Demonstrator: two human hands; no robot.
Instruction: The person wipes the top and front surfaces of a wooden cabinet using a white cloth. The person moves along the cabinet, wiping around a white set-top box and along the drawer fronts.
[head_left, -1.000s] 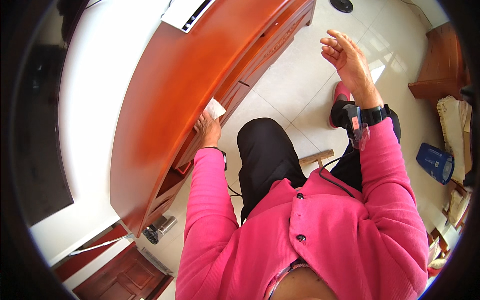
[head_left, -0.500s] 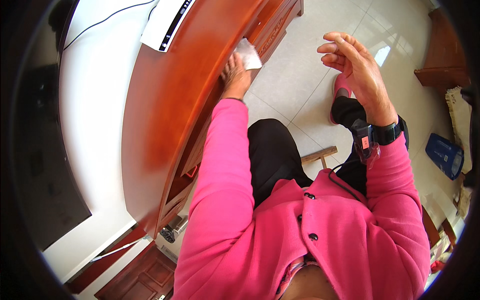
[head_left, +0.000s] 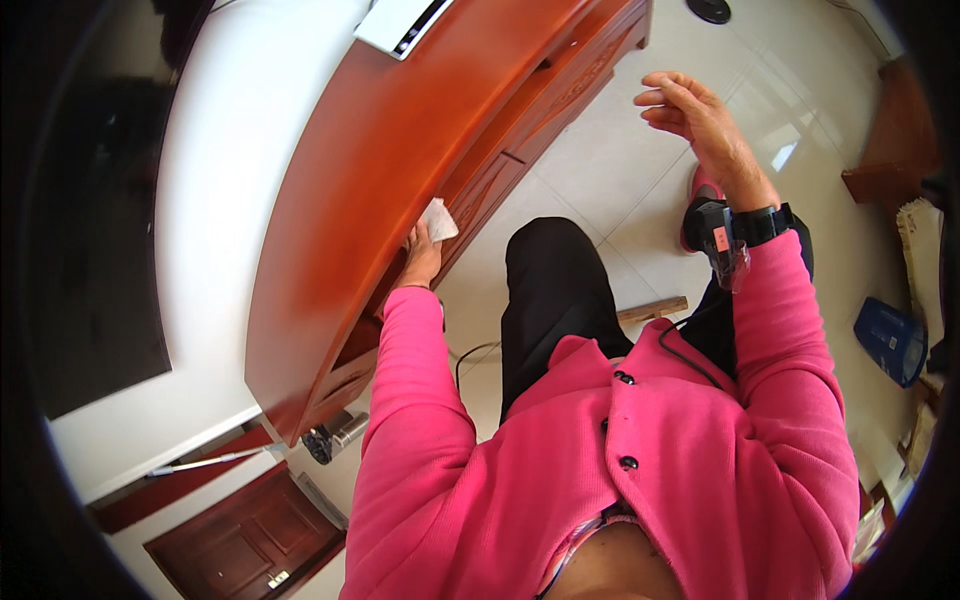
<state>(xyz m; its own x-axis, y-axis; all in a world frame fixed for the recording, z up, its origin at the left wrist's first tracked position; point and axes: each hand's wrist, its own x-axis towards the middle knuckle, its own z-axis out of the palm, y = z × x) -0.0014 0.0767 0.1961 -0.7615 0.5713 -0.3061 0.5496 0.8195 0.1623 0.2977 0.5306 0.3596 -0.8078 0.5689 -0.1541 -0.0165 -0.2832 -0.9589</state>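
Observation:
My left hand is closed on a folded white cloth, which might also be thick tissue. It reaches to the front of a long reddish-brown wooden cabinet, just under the edge of the top. Part of the fingers is hidden by that edge and the cloth. My right hand hangs in the air above the tiled floor, fingers loosely bent and apart, with nothing in it. A black device is strapped to the right wrist.
A white box-like device stands on the cabinet's far end. Behind the cabinet a large black screen is on the white wall. A low wooden stool shows between my legs. At the right lies a blue bag, near a wooden piece of furniture.
My left hand has moved nearer to me along the cabinet front with the white cloth in it. The view has shifted a little; my right hand stays raised much as before.

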